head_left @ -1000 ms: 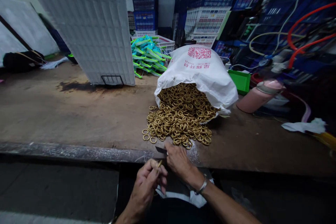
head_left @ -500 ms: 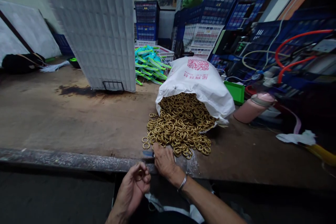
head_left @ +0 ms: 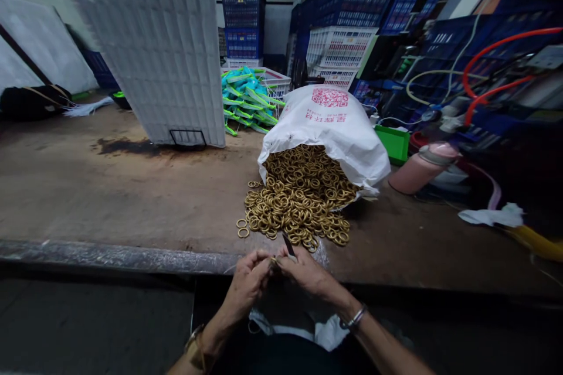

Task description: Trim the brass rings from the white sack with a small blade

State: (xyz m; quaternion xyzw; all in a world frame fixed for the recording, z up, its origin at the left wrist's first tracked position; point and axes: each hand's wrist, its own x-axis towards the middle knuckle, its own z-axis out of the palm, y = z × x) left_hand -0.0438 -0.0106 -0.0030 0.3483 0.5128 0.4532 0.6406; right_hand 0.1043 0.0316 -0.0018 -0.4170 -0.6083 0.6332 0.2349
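Blue and white crates are stacked behind a brown counter, on which a tall white ribbed panel is stood on edge at the left. Green-and-blue pieces are heaped between the panel and a white sack, whose mouth is turned toward the near edge. From that mouth a pile of gold-coloured rings is spilled onto the counter. A pink bottle is seen tilted to the right of the sack, with a green tray just behind it. At the near edge, the left hand and the right hand are brought together, whereas half a second ago they were held apart, with the right one at the front of the pile. A small gold ring, partly hidden, is pinched narrowly between the fingertips of the left hand, and the fingers of the right are closed close against it. A dark blade is also gripped in the right hand, its tip pointed up toward the pile. Of three loose rings seen at the pile's near left corner a second ago, only two are now left there.
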